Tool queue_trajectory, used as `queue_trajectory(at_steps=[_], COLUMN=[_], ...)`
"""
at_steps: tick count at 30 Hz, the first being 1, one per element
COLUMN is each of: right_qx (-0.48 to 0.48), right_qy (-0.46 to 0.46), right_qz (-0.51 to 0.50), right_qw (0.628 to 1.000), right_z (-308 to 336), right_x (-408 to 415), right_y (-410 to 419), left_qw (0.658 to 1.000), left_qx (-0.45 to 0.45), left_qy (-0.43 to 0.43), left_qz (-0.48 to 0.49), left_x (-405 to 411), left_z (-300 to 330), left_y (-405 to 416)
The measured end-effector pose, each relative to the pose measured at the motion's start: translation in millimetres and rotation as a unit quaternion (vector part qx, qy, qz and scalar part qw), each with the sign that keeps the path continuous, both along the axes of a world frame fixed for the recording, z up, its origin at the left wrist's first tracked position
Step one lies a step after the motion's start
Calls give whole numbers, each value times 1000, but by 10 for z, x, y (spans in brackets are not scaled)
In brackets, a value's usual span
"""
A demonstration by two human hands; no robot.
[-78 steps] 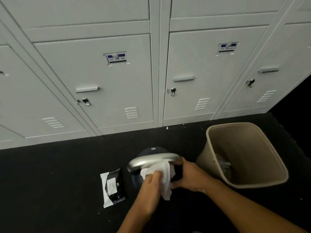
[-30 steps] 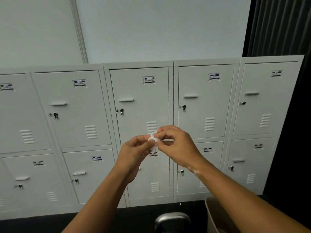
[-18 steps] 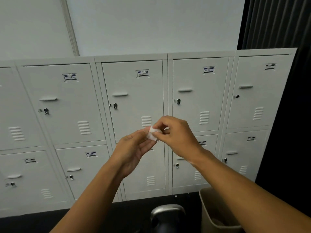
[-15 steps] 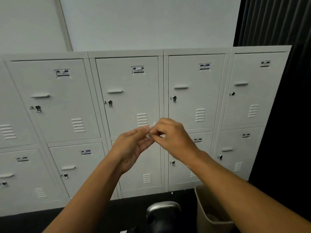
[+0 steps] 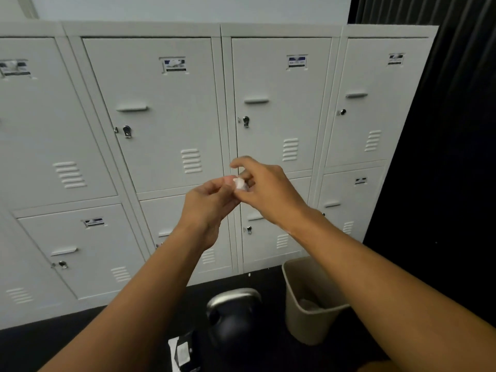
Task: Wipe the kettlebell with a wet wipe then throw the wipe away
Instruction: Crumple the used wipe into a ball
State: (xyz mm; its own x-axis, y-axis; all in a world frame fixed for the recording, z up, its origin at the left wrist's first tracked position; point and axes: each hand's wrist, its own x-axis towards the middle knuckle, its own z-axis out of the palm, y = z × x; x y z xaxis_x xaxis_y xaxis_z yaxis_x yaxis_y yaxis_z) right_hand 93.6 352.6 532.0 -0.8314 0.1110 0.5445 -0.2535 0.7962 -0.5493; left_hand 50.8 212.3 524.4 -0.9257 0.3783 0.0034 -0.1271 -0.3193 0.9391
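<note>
A small balled-up white wet wipe [image 5: 240, 183] is pinched between both hands, held up in front of the pale grey metal lockers [image 5: 166, 116]. The left hand [image 5: 208, 202] is closed on it from below-left, fingertips together on the wad; the right hand [image 5: 264, 187] is closed on it from the right w/ thumb and middle fingers, index finger raised clear above. The two hands are touching at the wipe.

The dark round kettlebell w/ silver metal handle [image 5: 233, 315] is seen well below the hands, on the black floor [image 5: 53, 342], between the forearms. A beige plastic waste bin [image 5: 308, 304] stands just beside it on the right, approx. under the right forearm; something pale is seen inside, not identifiable. A black-and-white wipe packet [image 5: 183, 353] lies on the floor just left of the kettlebell, partly cut off by the left arm. A black curtain [image 5: 442, 130] hangs to the right of the lockers.

Count: 1 wipe in hand, 1 kettlebell, 1 bin, 1 packet, 2 hands.

Vs. 0.5 s ago: the right index finger has been lifted off the wad, more of the wipe is exposed, and the view has been tilted down a little, so kettlebell, bin and packet are shown more fully. Vs. 2.6 s ago: the wipe is no longer on the kettlebell handle.
</note>
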Motion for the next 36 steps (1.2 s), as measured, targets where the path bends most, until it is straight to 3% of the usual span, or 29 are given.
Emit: queue_trajectory(at_steps=[3,8,13,22,27,32,36], right_qx=[34,-12,-70,-47,-53,-73,-37], right_qy=[-24,-79,-157,-265,-334,-420,-437], right_qz=[-23,-59,-101,-182,-207,-197,-178], right_qw=[999,995,980,946,918,883,881], right_z=[-151,-575,-1244,-2482,-2995,-3348,-3429], right_x=[46,188,327,432,311,243,237], right_y=[179,510,918,1514,1686,1768,1833], left_qw=[999,987,977,944,925,874,856], left_qx=[-43,-129,-176,-276,-325,-397,-416], left_qy=[21,59,15,-4,61,158,188], left_qz=[0,-70,-122,-183,-186,-233,-243], left_x=[25,76,66,-12,-117,-224,-325], left_z=[-152,-534,-1079,-2154,-2521,-2815,-3007], left_y=[146,381,586,1006,1252,1500,1594])
